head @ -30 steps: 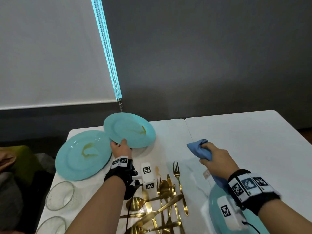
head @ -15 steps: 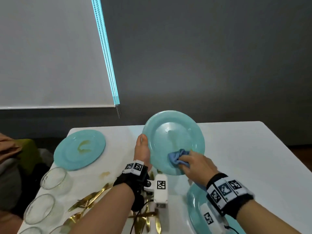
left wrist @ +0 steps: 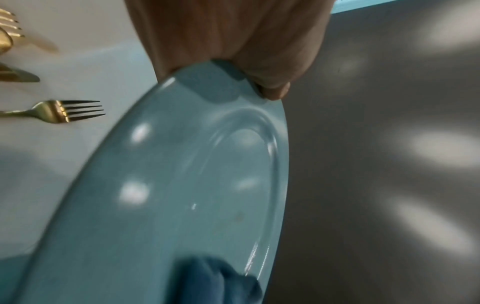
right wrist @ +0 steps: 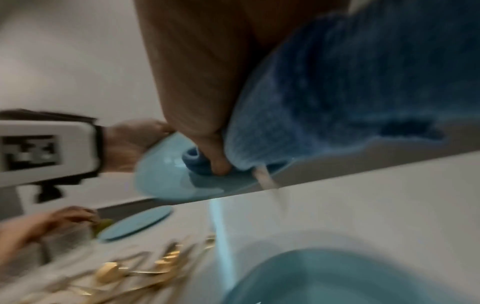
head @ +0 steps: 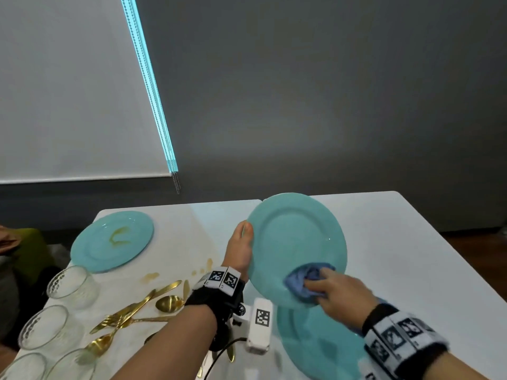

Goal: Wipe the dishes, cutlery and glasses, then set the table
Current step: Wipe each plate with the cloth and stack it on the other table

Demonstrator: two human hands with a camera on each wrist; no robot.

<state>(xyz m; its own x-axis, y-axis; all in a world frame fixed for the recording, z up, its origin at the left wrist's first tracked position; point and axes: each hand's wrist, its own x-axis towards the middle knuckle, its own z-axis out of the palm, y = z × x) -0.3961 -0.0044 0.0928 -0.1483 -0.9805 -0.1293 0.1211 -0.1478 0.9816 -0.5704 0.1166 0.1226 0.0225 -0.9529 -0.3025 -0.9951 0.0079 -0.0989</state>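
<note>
A teal plate [head: 293,239] [left wrist: 168,195] [right wrist: 166,174] is held tilted above the white table, face toward me. My left hand [head: 240,248] [left wrist: 233,47] grips its left rim, thumb on the front. My right hand [head: 334,294] [right wrist: 202,86] holds a bunched blue cloth [head: 304,281] [left wrist: 215,281] [right wrist: 337,98] and presses it on the plate's lower right part. A second teal plate [head: 315,341] [right wrist: 337,277] lies on the table below it. A third, stained plate [head: 112,239] lies at the far left.
Gold forks and spoons [head: 131,316] [right wrist: 140,273] lie scattered left of my left arm, with several clear glasses [head: 71,286] at the table's left edge. Brownish spill marks [head: 151,277] dot the white table [head: 411,270]. Another person's hand [right wrist: 52,220] shows at the far left.
The left hand lifted the plate from the far left, brought it to the middle and tilted it up. The right hand brought the cloth onto it and has since slid it right along the lower part.
</note>
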